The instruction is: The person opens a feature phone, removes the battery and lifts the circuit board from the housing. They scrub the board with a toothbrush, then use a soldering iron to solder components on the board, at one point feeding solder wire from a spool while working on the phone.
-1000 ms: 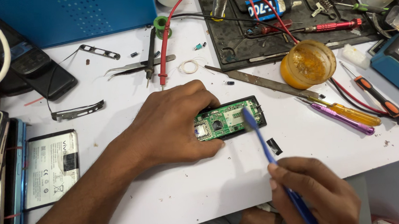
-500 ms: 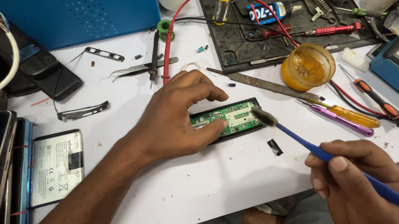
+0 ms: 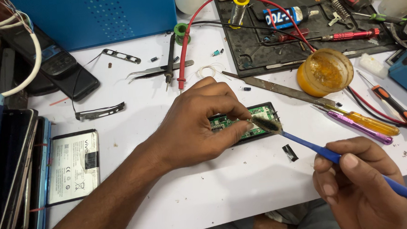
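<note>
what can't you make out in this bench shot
- Head view: the left hand covers most of the green circuit board.
- The blue brush handle's middle is hidden inside the right hand.
- The stacked phones are cut off by the left edge.
- Loose bits near the tweezers are too small to identify.

A blue box (image 3: pixel 101 17) is seen at upper left, a round amber tin (image 3: pixel 324 72) at upper right, and a flat battery (image 3: pixel 73 165) at lower left.
</note>
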Motion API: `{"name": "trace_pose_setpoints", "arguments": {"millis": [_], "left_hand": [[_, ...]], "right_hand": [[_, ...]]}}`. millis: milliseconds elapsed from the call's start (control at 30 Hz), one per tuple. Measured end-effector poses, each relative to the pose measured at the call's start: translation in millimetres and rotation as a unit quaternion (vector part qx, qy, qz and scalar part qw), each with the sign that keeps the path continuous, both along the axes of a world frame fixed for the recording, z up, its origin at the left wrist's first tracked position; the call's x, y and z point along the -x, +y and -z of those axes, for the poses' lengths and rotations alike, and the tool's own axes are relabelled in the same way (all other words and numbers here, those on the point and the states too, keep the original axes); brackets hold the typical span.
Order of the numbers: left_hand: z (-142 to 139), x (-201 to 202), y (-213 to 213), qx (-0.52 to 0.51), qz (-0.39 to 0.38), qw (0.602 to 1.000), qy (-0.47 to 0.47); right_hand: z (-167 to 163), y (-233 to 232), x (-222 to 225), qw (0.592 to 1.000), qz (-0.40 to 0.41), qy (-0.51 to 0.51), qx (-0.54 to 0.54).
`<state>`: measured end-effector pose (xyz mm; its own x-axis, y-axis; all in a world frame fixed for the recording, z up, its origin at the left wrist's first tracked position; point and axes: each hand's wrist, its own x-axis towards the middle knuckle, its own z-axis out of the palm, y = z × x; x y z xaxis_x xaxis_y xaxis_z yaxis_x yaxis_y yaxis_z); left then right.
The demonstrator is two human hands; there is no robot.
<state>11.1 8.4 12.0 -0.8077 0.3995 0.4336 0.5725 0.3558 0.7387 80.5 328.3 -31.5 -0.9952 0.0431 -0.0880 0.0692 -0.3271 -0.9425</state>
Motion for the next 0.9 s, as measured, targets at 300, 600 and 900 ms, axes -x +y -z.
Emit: {"name": "trace_pose_setpoints", "arguments": {"millis": [300,600,900], "left_hand": [[5,6,-2,0.025,-0.071,0.997,0.030],[6,12,-1,0.002,-0.143,0.989,0.032],[3,11,4,-0.021,-0.127,0.992,-0.008]], "right_hand": [[-7,-1,3,0.992,0.067,0.084,-0.071],[-38,-2,24,0.753,-0.001,0.275,-0.597],[-50,26,55,0.651,-0.181,0.360,-0.644]]}}
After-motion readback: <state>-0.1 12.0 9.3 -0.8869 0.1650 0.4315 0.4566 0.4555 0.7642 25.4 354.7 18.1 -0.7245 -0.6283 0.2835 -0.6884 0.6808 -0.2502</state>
